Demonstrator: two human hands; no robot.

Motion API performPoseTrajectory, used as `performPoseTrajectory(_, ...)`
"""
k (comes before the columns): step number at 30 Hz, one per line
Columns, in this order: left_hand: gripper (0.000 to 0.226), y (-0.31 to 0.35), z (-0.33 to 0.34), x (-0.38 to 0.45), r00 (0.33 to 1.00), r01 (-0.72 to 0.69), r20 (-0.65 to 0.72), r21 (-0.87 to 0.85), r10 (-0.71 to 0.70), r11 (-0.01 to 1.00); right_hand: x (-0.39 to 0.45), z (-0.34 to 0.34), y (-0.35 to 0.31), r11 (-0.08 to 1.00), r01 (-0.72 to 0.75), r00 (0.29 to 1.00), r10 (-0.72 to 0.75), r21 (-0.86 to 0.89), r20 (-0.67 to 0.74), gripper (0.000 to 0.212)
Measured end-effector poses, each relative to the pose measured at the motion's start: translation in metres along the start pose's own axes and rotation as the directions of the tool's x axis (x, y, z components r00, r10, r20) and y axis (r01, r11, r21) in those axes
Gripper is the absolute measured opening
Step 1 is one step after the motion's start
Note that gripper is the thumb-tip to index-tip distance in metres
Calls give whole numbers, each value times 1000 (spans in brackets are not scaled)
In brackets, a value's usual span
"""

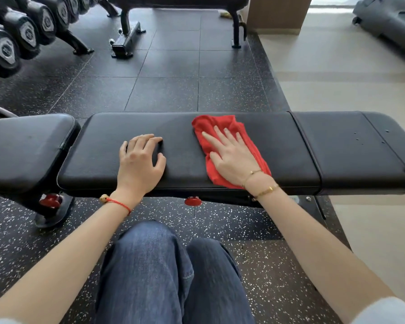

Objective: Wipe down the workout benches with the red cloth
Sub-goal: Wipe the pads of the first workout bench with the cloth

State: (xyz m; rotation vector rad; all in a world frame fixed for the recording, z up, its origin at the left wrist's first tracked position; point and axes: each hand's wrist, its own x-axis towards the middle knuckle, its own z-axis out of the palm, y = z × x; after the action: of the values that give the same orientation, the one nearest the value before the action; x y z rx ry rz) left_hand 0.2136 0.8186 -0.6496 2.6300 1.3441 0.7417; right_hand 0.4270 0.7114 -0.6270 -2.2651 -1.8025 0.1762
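1. A black padded bench runs across the view from left to right, with a separate seat pad at its left end and a further pad section at its right end.
2. The red cloth lies crumpled on the long middle pad, right of the pad's centre, reaching from near the far edge to the near edge.
3. The right hand lies flat on the red cloth with fingers spread and straight, pressing it onto the bench rather than gripping it; cloth shows beyond the fingertips and along both sides of the hand.
4. The left hand rests palm down on bare padding left of the pad's centre, fingers loosely curled and grasping nothing, well apart from the cloth.
5. A red string bracelet circles the left wrist and thin gold bracelets circle the right wrist.
6. The person's legs in blue jeans stand just before the near edge of the bench, on speckled black rubber flooring.
7. Under the near edge sit two red knobs.
8. Beyond the far edge stand a dumbbell rack at upper left and a second bench at top centre.
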Motion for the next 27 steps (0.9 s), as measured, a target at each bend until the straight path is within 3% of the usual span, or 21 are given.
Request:
performPoseTrajectory(3, 40, -3, 0, 0, 1000, -9, 5, 7, 9, 1000, -29, -6, 32, 1000, 4, 999, -5, -13, -50, 57)
performPoseTrajectory(9, 45, 7, -1, 1, 1000, 17, 15, 26, -17, 1000, 23, -30, 97, 924, -378, 925, 376, -49, -47, 56)
performPoseTrajectory(11, 45, 7, -1, 1, 1000, 18, 12, 26, -19, 999, 49, -25, 78, 936, -342, 939, 338, -87, -60, 56)
performPoseTrajectory(15, 45, 7, -2, 1, 1000, 26, 3, 14, -26, 1000, 64, 2, -5, 995, -37, 999, 36, -93, -6, 57)
performPoseTrajectory(19, 44, 3, -1, 1, 1000, 17, -1, -1, -17, 1000, 31, 15, -37, 984, 172, 985, -170, -42, 36, 58)
performPoseTrajectory(23, 45, 0, 0, 1, 1000, 2, 2, 2, -2, 1000, 8, 3, 5, 989, 146, 989, -146, 5, -3, 57)
performPoseTrajectory(27, 44, 4, 2, 2, 1000, 14, 9, 8, -14, 1000, 43, -9, 40, 996, -93, 996, 93, -9, -6, 56)
